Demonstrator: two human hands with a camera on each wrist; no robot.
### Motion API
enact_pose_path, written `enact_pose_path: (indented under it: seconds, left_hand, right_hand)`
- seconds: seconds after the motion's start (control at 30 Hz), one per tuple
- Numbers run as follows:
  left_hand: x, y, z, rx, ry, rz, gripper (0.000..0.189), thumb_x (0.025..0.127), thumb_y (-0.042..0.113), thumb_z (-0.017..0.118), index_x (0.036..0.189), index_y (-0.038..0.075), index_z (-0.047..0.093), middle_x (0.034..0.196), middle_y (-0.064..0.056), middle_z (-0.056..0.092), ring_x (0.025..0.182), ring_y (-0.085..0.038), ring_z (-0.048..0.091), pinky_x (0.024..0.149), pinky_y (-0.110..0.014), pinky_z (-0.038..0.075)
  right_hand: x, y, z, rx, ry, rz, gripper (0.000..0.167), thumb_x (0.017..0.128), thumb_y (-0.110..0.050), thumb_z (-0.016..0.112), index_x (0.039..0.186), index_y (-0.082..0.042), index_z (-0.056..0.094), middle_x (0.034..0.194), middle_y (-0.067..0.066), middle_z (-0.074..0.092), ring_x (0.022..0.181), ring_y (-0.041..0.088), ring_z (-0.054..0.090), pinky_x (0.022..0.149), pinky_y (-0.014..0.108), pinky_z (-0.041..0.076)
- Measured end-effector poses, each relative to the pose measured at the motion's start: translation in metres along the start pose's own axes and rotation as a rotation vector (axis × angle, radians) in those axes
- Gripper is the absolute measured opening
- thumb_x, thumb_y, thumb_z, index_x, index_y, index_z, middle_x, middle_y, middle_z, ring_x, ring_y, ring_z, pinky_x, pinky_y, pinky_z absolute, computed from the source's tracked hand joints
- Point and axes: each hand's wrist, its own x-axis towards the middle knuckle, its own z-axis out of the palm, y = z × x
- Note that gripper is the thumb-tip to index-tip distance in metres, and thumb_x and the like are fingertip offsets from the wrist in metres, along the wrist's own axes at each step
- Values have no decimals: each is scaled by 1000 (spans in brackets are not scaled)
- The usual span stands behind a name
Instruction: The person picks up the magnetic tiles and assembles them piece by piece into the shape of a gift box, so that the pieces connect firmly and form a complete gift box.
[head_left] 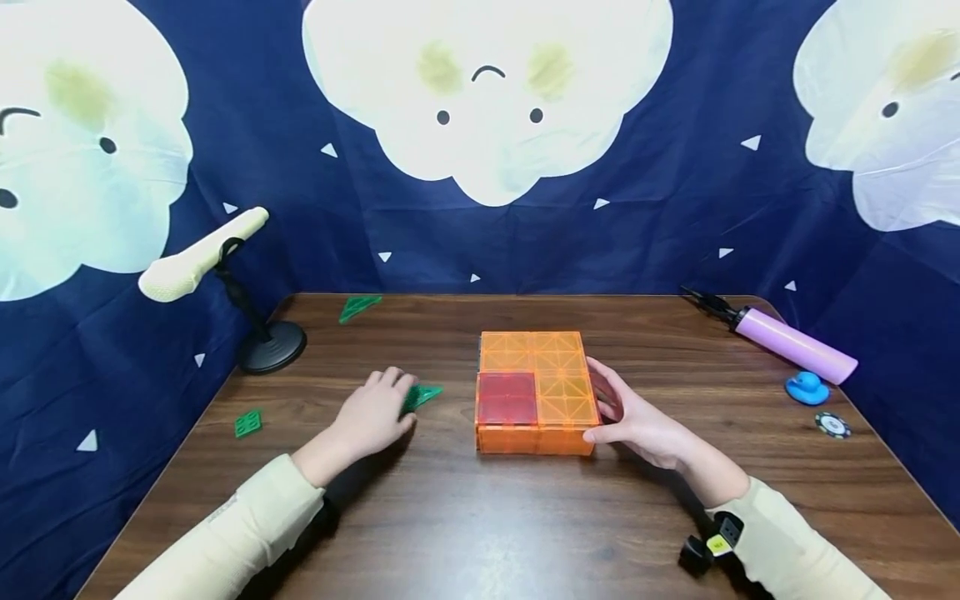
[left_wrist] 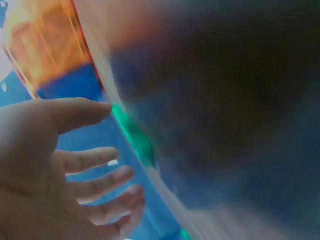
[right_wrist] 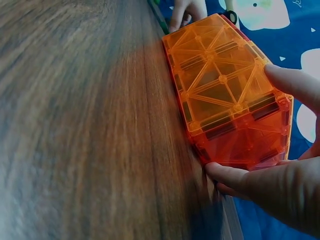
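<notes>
A flat box built of orange see-through magnetic tiles (head_left: 561, 379) sits mid-table, with a red square tile (head_left: 507, 398) at the near left of its top. My right hand (head_left: 637, 421) holds the box's right side, thumb at the near corner and fingers toward the far one. In the right wrist view, the fingertips touch the orange tile wall (right_wrist: 215, 75) at two corners. To the left, my left hand (head_left: 377, 414) is low over the table at a green triangular tile (head_left: 427, 395), which it partly hides. Its fingers (left_wrist: 100, 190) are spread and relaxed, with the thumb tip right by the tile.
Farther back lies another green triangle (head_left: 359, 307); a green studded brick (head_left: 247, 423) is at left. A black stand (head_left: 272, 344) bears a cream sock-like thing (head_left: 202, 257). At right are a purple hand pump (head_left: 795, 344), a blue duck (head_left: 807, 387) and a poker chip (head_left: 832, 425).
</notes>
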Motion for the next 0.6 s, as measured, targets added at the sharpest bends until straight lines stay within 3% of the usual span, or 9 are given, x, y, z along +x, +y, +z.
enact_pose_path:
  seconds: [0.13, 0.23, 0.3, 0.4, 0.5, 0.6]
  left_hand:
    - [11, -12, -3, -14, -75, -97, 52, 91, 30, 77, 129, -1, 62, 118, -20, 58, 103, -38, 56, 76, -52, 53]
    - [16, -17, -4, -86, -139, -133, 53, 91, 32, 77, 128, -3, 60, 115, -21, 57, 101, -38, 55, 77, -52, 52]
    - [18, -19, -4, -147, -144, -147, 52, 90, 31, 79, 125, -1, 59, 112, -21, 56, 99, -38, 55, 77, -52, 51]
    - [21, -20, -5, -253, -120, -135, 43, 88, 22, 82, 114, 4, 53, 100, -15, 58, 88, -33, 57, 72, -48, 49]
    - [24, -20, -6, -350, -102, -83, 35, 88, 5, 78, 103, 9, 47, 85, -7, 56, 75, -25, 53, 66, -41, 44]
    - [31, -17, -10, -405, -46, -50, 31, 87, -5, 73, 99, 9, 49, 79, -3, 55, 71, -22, 52, 65, -38, 43]
  right_hand:
    - [-1, 0, 1, -6, -7, -9, 111, 90, 0, 75, 164, -18, -5, 169, 17, -5, 151, 46, 5, 104, 33, 45]
    - [-1, 0, 1, -16, 0, -11, 110, 90, -2, 76, 164, -17, -4, 169, 18, -5, 151, 47, 4, 105, 34, 43]
    - [-2, 0, 2, -13, 4, -11, 111, 90, -2, 76, 165, -18, -4, 169, 17, -5, 151, 46, 5, 106, 35, 44]
    - [0, 1, 2, 1, 6, -14, 111, 90, 0, 76, 165, -18, -4, 169, 16, -4, 152, 44, 6, 105, 35, 45]
    - [1, 2, 3, 1, 2, -16, 110, 90, 0, 76, 164, -17, -4, 169, 16, -4, 152, 44, 6, 108, 40, 42]
    - [0, 1, 2, -16, 5, -9, 110, 90, -2, 76, 164, -17, -3, 169, 16, -3, 152, 44, 6, 112, 45, 36]
